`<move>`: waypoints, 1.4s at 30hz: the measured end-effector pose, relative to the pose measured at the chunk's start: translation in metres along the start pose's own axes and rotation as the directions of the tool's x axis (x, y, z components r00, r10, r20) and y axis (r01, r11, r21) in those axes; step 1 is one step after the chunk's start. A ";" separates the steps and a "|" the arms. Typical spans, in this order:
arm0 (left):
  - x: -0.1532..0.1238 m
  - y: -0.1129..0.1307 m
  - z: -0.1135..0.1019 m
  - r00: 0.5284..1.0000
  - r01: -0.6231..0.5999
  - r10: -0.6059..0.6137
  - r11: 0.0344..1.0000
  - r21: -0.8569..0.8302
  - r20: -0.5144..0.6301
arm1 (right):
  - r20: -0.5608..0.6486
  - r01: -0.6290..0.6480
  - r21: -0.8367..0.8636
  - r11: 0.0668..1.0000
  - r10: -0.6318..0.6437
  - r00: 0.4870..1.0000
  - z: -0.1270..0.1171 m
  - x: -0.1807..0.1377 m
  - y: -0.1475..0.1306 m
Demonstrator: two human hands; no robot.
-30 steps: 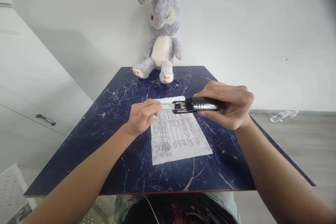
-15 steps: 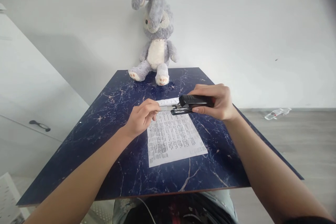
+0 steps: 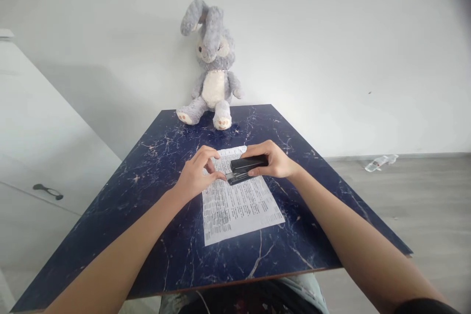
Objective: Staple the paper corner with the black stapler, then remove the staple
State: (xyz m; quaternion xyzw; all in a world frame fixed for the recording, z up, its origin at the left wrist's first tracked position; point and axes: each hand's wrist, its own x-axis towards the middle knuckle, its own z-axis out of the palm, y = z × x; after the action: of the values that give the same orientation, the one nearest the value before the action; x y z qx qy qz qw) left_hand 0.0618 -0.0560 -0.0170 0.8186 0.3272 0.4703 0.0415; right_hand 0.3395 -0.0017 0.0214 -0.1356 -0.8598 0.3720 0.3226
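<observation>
My right hand is closed around a black stapler, thumb below and fingers over its top. The stapler's jaws are apart at the left end, and a short bit of the metal staple tray shows between them. My left hand is at that end with thumb and fingers spread; its thumb tip meets the metal tray or lies right beside it. Below both hands a printed sheet of paper lies on the dark blue table, its upper part partly covered by the hands and stapler.
A grey plush rabbit sits at the back of the marbled blue table, against the wall. On the left stands a white cabinet with a dark handle. A clear plastic item lies on the floor at right.
The stapler has moved left and down, nearer the paper. My left fingers have let go of the metal tray and spread apart, and less of the tray sticks out. The camera view has shifted.
</observation>
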 end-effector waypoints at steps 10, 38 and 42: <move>-0.002 0.002 0.006 1.000 0.026 -0.026 1.000 -0.017 0.011 | -0.023 0.052 -0.019 0.998 -0.052 0.998 0.026 0.008 0.004; -0.008 -0.011 0.025 0.728 0.052 -0.266 0.941 0.335 0.632 | 0.047 -0.392 -0.005 0.920 0.392 0.919 -0.045 -0.026 0.053; -0.008 -0.005 0.021 0.734 -0.027 -0.137 0.973 0.230 0.665 | 0.058 -0.392 -0.077 0.917 0.397 0.916 -0.047 -0.026 0.050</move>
State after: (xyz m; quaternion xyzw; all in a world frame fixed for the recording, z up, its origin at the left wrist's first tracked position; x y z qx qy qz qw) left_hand 0.0736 -0.0517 -0.0365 0.9225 0.3648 0.0990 0.0788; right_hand 0.3893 0.0461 -0.0021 -0.3027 -0.8373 0.4065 0.2050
